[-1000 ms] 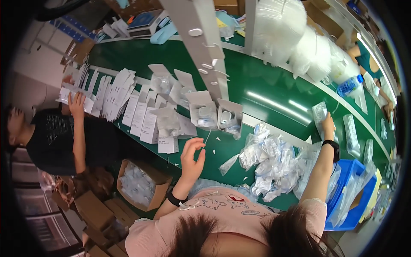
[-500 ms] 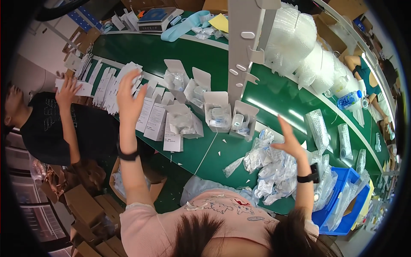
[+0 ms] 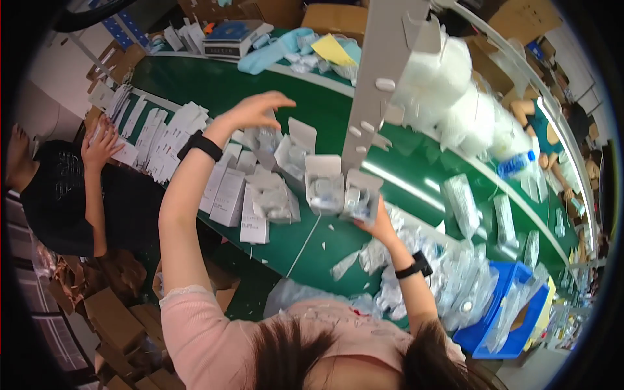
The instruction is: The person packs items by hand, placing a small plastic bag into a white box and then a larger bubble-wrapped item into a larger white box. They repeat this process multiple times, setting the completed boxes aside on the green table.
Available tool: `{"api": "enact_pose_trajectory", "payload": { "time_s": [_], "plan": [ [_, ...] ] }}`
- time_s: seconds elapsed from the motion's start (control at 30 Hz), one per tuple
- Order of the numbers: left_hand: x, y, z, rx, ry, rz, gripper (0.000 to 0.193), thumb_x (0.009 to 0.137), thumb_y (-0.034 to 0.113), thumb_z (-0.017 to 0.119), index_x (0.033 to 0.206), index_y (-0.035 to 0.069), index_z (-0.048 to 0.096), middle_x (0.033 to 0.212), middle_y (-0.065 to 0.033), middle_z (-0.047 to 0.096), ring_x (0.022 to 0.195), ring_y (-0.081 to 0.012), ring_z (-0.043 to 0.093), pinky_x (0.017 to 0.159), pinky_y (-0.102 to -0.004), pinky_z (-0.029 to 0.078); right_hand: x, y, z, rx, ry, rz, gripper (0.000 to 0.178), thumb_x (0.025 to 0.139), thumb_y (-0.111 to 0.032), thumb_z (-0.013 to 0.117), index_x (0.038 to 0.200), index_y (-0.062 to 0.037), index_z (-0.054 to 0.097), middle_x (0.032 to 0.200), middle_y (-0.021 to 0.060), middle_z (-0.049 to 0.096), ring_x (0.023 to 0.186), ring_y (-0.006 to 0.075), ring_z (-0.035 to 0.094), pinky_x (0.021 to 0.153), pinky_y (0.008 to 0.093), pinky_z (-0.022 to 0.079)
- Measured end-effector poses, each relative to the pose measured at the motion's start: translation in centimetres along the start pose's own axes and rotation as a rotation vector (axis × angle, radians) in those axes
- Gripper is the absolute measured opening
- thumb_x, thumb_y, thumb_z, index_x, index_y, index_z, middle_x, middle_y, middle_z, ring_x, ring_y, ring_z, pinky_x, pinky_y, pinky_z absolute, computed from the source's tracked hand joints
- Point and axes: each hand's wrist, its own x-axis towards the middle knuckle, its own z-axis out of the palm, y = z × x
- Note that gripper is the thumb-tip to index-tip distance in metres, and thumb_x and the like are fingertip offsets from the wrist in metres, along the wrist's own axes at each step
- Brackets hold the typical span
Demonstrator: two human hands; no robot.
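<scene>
My left hand (image 3: 257,112) reaches over the back of a row of open white boxes, fingers stretched and apart, holding nothing. Just beneath it stands an open white box (image 3: 265,144), partly covered by the hand. My right hand (image 3: 377,224) grips the rightmost open white box (image 3: 359,203) at its right side and lower edge. Clear-wrapped parts sit inside that box, and its lid flap stands up. Beside it are another open box (image 3: 324,193), one behind (image 3: 296,155), and one at the front left (image 3: 273,203), all with clear-bagged contents.
Closed white boxes (image 3: 228,198) stand to the left, near stacked flat cartons (image 3: 185,133). Bagged white parts (image 3: 396,279) lie heaped at right beside a blue bin (image 3: 513,331). A metal post (image 3: 383,84) rises mid-table. A co-worker's hand (image 3: 101,144) is at far left.
My left hand has swung right from the flat cartons to above the open boxes. My right hand has moved left and taken hold of the rightmost open box. The view has shifted slightly.
</scene>
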Motion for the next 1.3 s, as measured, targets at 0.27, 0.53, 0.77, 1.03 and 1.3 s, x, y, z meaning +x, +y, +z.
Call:
{"api": "enact_pose_trajectory", "payload": {
  "time_s": [0.27, 0.53, 0.77, 1.03, 1.3],
  "plan": [
    [0.6, -0.3, 2.0, 0.209, -0.181, 0.234, 0.045, 0.067, 0.025, 0.066, 0.111, 0.020, 0.055, 0.093, -0.0027, 0.062, 0.082, -0.0243, 0.058, 0.068, -0.0324, 0.046, -2.7, -4.0, -4.8, -0.002, 0.143, 0.243, 0.079, 0.054, -0.011, 0.074, 0.122, -0.0032, 0.035, 0.112, 0.0127, 0.047, 0.106, 0.0245, 0.047, 0.090, 0.0319, 0.037],
    [1.8, -2.3, 1.9, 0.203, -0.088, 0.370, 0.005, 0.071, 0.008, 0.060, 0.074, 0.007, 0.057, 0.072, -0.0057, 0.061, 0.065, -0.0252, 0.059, 0.056, -0.0335, 0.047, -1.4, -5.3, -10.4, 0.004, 0.464, 0.311, 0.065, 0.057, -0.006, 0.073, 0.114, 0.0003, 0.044, 0.105, 0.0063, 0.051, 0.092, 0.0188, 0.052, 0.084, 0.0319, 0.041],
    [2.4, -4.7, 0.7, 0.122, -0.008, 0.532, 0.006, 0.065, 0.001, 0.057, 0.069, 0.004, 0.054, 0.066, -0.0091, 0.058, 0.062, -0.0250, 0.058, 0.053, -0.0320, 0.046, 6.1, -3.7, -10.5, 0.140, 0.349, 0.399, 0.069, 0.058, -0.003, 0.066, 0.121, -0.0016, 0.038, 0.112, 0.0102, 0.048, 0.107, 0.0216, 0.045, 0.092, 0.0316, 0.034],
    [9.4, -8.4, -4.8, 0.190, 0.101, 0.537, 0.005, 0.066, -0.001, 0.054, 0.070, 0.003, 0.053, 0.067, -0.0113, 0.058, 0.064, -0.0281, 0.058, 0.057, -0.0336, 0.047, 21.0, -2.0, -9.8, 0.161, 0.164, 0.131, 0.069, 0.060, 0.003, 0.068, 0.121, -0.0028, 0.036, 0.112, 0.0098, 0.049, 0.104, 0.0230, 0.048, 0.091, 0.0345, 0.038],
    [19.1, -12.9, -7.2, 0.304, 0.133, 0.426, 0.004, 0.069, 0.001, 0.053, 0.072, 0.004, 0.055, 0.072, -0.0130, 0.060, 0.072, -0.0306, 0.059, 0.063, -0.0368, 0.046, 33.5, 5.0, -5.0, 0.307, 0.414, 0.145, 0.078, 0.061, 0.005, 0.067, 0.126, -0.0044, 0.025, 0.113, 0.0100, 0.047, 0.107, 0.0258, 0.046, 0.089, 0.0386, 0.041]
  ]
}}
